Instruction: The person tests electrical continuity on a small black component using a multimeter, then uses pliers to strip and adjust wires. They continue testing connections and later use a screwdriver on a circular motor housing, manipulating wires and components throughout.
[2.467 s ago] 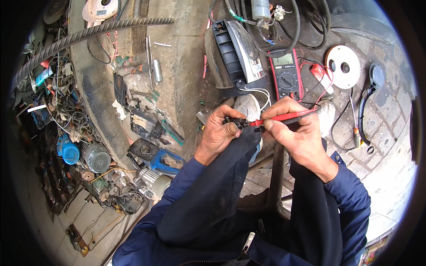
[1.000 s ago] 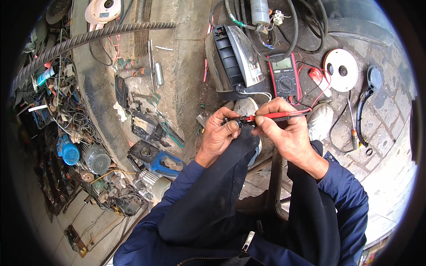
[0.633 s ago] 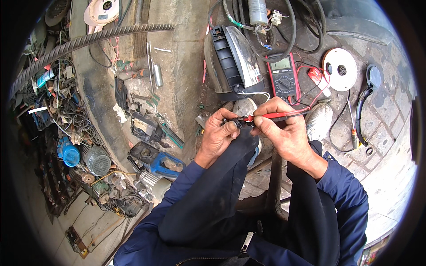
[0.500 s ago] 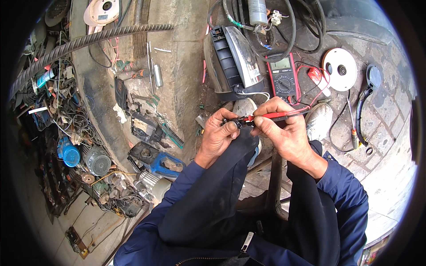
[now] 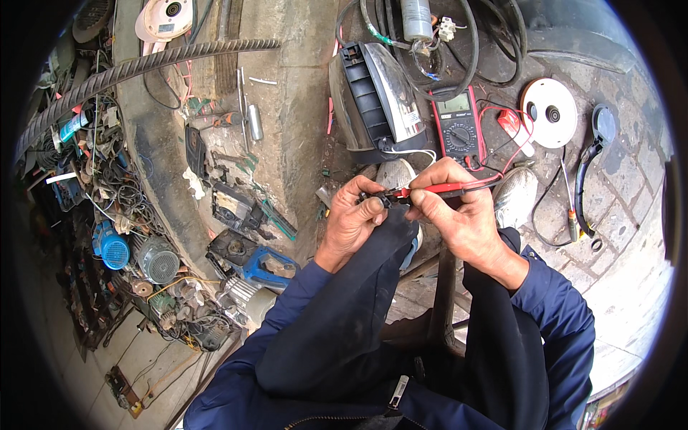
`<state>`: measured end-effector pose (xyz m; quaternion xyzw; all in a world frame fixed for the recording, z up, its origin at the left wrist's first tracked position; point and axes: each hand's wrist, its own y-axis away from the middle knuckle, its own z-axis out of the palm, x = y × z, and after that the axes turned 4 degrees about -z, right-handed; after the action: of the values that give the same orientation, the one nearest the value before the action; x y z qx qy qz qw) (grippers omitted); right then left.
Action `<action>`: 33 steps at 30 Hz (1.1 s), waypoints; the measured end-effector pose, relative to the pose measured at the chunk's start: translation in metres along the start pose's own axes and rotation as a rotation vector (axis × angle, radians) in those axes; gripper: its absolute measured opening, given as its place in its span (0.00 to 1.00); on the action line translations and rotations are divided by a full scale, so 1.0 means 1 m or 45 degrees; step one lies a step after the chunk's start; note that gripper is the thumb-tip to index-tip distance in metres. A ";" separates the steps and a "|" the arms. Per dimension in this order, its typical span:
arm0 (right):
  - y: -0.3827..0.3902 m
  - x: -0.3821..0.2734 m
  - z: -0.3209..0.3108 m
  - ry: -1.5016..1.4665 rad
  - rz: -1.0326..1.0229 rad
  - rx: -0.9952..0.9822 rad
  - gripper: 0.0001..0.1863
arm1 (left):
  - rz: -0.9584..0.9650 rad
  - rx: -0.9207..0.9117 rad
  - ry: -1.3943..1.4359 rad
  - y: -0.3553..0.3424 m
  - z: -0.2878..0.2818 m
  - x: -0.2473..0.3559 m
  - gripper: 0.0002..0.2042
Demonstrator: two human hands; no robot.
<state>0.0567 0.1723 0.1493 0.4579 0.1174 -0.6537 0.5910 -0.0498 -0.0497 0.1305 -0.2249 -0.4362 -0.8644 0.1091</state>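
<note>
My left hand (image 5: pixel 350 222) is closed, pinching a small dark part (image 5: pixel 383 198) whose kind I cannot make out. My right hand (image 5: pixel 467 223) grips a red test probe (image 5: pixel 444 188), its tip against or very close to that part. A dark lead or second probe runs along the red one; the fingers partly hide it. Beyond my hands lies a red-rimmed multimeter (image 5: pixel 457 134), with a red lead (image 5: pixel 517 152) looping from it toward my right hand. Both hands are above my knees, close together.
Past my left hand rests a grey and black machine housing (image 5: pixel 376 100) with white wires. To the right lie a white round cover (image 5: pixel 550 111), a screwdriver (image 5: pixel 571 208) and a black strap-like tool (image 5: pixel 593 165). Scrap motors (image 5: pixel 158 259), a blue-handled tool (image 5: pixel 269 266) and a ribbed bar (image 5: pixel 150 61) are left.
Almost nothing differs. The right hand and red probe have shifted very slightly; both hands keep their grips.
</note>
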 end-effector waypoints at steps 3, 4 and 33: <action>0.000 0.002 0.001 -0.010 -0.018 0.013 0.03 | 0.002 -0.004 0.004 -0.001 0.000 0.000 0.14; 0.000 0.003 0.001 -0.008 -0.030 0.012 0.03 | 0.004 -0.008 0.008 -0.001 0.000 0.000 0.14; -0.004 0.013 -0.002 0.182 -0.178 -0.010 0.02 | -0.003 0.031 -0.003 -0.002 0.001 -0.003 0.13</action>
<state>0.0557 0.1661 0.1369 0.4917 0.1936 -0.6585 0.5359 -0.0477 -0.0477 0.1285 -0.2241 -0.4472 -0.8588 0.1104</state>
